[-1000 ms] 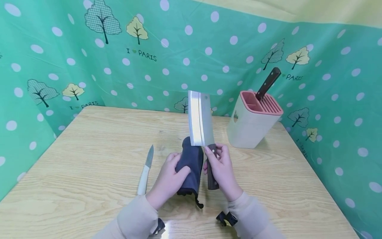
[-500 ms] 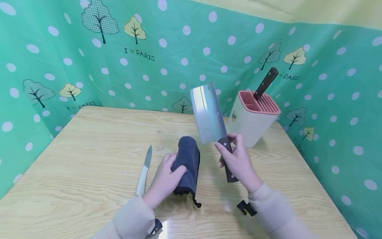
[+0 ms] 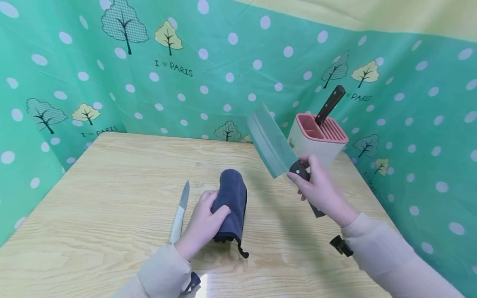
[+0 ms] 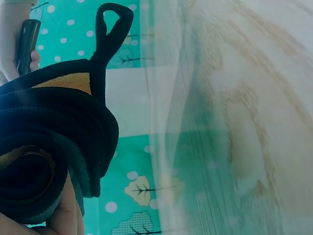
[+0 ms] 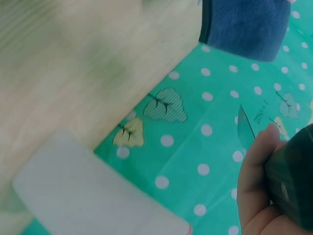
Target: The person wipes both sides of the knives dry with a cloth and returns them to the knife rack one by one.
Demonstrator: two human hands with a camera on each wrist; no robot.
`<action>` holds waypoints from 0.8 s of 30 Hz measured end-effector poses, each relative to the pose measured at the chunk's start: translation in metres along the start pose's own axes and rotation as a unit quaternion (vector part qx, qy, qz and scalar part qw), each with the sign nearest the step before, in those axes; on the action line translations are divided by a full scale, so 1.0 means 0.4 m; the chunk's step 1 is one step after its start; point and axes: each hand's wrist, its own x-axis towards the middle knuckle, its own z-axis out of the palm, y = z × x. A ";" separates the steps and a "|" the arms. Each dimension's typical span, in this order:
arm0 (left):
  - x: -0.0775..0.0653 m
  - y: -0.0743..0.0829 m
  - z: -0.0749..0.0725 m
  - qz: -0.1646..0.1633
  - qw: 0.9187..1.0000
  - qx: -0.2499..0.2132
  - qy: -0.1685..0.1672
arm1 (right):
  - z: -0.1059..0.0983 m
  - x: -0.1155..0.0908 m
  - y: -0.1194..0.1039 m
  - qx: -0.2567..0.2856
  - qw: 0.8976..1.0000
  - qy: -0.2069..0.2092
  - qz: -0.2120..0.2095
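Head view, broad tilted cleaver [image 3: 273, 145], dark handle [image 3: 302, 172] held by right fingers [image 3: 314, 162], left fingers [image 3: 208, 195] gripping rolled navy cloth [image 3: 234, 193], white-handled knife [image 3: 179, 213] left, part-hidden pink-topped block [image 3: 325, 151] far right

A pale wooden table [image 3: 93, 198] with wavy grain carries a knife [image 3: 180, 210] and a white knife holder [image 3: 317, 147]. The knife lies flat left of center, its blade pointing toward the far edge and its white handle toward the near side. The holder, topped in slotted pink, stands upright near the far right corner. Soft shadows cross the wood.
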 end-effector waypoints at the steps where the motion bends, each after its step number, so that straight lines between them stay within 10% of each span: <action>1: 0.000 0.000 -0.001 0.000 1.000 -0.001 -0.001 | -0.010 -0.001 -0.002 -0.006 1.000 -0.006 0.003; 24: 0.000 -0.002 -0.023 -0.005 1.000 -0.014 0.000 | -0.296 0.024 -0.092 -0.241 0.960 -0.116 0.081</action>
